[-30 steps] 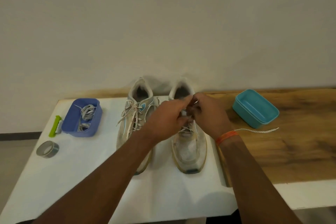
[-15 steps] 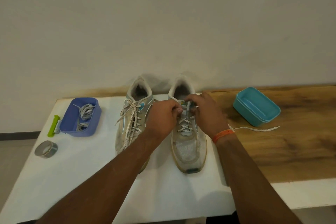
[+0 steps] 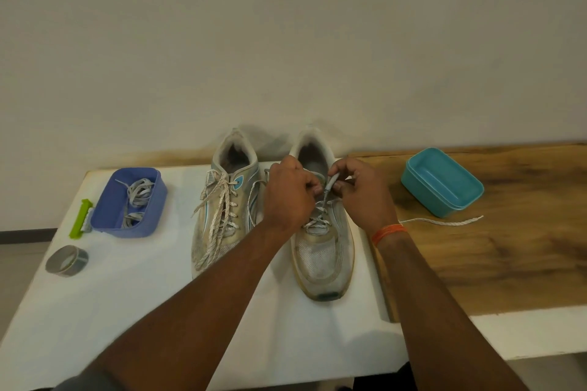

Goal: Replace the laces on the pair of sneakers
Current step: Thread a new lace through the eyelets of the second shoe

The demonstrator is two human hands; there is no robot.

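White table [image 3: 133, 311] carries sneakers [image 3: 320, 251], blue tray [image 3: 149, 219], tape roll [image 3: 66, 260].

plain pale wall [image 3: 286, 41]; white table [image 3: 127, 311], wooden board [image 3: 508, 247]

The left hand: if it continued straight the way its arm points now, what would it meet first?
Probably the collar of the right sneaker, then the wall. The left hand already sits over that shoe's tongue; depth is unclear.
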